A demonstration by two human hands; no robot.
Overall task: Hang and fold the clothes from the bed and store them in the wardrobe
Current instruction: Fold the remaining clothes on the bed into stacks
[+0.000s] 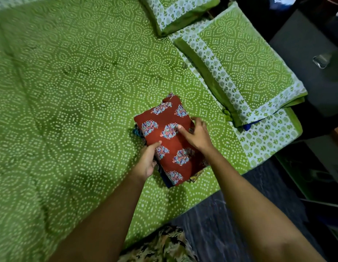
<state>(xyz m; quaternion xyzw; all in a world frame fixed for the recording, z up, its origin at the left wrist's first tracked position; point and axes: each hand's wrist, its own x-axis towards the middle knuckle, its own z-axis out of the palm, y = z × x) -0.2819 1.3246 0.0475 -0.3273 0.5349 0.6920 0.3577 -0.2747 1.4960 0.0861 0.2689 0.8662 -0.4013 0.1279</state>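
Red printed folded garment (170, 142) tops a little stack near the edge of the green bedsheet (69, 91). Left hand (147, 161) grips its left side, right hand (198, 136) its right edge, both thumbs on top.

Plainly a bedroom in a home. Shown by a bed (51, 176) spread with a green sheet (79, 82) of white dotted rings, a pillow (175, 14) and a second pillow (245, 61) in matching covers at its head, and a folded stack of printed clothes (172, 148) lying near its edge. Alongside, a dark floor (211, 214) and a dark cabinet (300, 53).
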